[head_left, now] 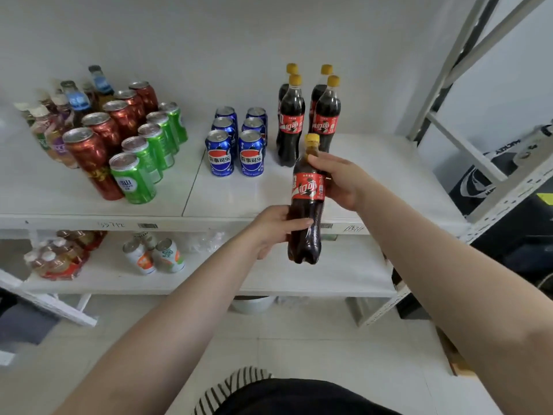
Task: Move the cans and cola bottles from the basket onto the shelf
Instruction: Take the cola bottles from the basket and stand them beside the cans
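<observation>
Both hands are on the cola bottle (308, 202): the right hand (338, 181) wraps around its shoulder just under the yellow cap, the left hand (275, 229) closes around its lower body. The bottle is upright, held in the air in front of the shelf (209, 202) edge. Just behind it stand four cola bottles (308, 115) on the shelf; left of those, six blue cans (236, 142), then green cans (152, 151) and red cans (104, 130).
</observation>
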`<control>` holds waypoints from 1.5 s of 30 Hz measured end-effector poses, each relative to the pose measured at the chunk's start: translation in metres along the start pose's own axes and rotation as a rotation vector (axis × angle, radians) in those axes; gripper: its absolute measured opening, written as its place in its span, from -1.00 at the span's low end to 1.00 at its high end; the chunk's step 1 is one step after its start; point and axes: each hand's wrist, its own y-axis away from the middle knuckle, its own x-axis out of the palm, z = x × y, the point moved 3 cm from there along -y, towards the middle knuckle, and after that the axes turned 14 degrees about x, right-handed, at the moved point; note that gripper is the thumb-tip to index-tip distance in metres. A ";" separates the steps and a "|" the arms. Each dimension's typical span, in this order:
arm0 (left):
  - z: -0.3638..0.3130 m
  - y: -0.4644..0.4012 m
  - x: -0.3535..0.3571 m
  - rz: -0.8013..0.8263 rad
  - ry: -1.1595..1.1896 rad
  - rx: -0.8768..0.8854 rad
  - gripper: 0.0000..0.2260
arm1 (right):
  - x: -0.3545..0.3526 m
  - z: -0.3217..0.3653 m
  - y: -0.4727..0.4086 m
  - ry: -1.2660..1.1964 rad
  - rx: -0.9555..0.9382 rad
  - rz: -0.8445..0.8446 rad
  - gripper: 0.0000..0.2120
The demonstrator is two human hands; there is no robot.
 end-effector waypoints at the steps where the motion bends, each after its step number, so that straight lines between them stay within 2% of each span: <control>1: -0.004 -0.012 -0.002 -0.040 -0.019 0.010 -0.74 | -0.001 0.011 -0.008 0.020 -0.022 0.030 -0.66; 6: -0.028 -0.062 -0.024 -0.229 -0.207 0.079 -0.61 | 0.001 0.052 -0.041 0.153 -0.137 0.138 -0.65; 11: -0.034 -0.106 -0.049 -0.320 -0.347 0.139 -0.55 | -0.001 0.066 -0.077 0.093 -0.217 0.124 -0.54; 22: -0.019 -0.153 -0.065 -0.424 -0.446 0.304 -0.64 | -0.010 0.063 -0.123 0.083 -0.240 -0.024 -0.56; 26: -0.017 -0.158 -0.066 -0.421 -0.513 0.350 -0.63 | -0.013 0.051 -0.124 0.160 -0.225 -0.094 -0.47; 33: -0.010 -0.155 -0.066 -0.353 -0.517 0.302 -0.57 | -0.015 0.034 -0.115 0.134 -0.140 -0.101 -0.63; 36: -0.012 -0.144 -0.067 -0.377 -0.429 0.269 -0.50 | -0.019 0.022 -0.114 0.180 -0.093 -0.094 -0.49; 40: -0.065 -0.131 -0.074 -0.472 -0.105 0.400 -0.49 | -0.018 0.010 -0.120 0.248 -0.064 -0.178 -0.19; 42: -0.095 -0.139 -0.082 -0.404 -0.034 0.397 -0.43 | -0.009 0.009 -0.123 0.263 -0.064 -0.202 -0.10; 45: -0.120 -0.161 -0.088 -0.224 -0.177 0.309 -0.26 | 0.006 0.016 -0.125 0.276 -0.118 -0.215 -0.08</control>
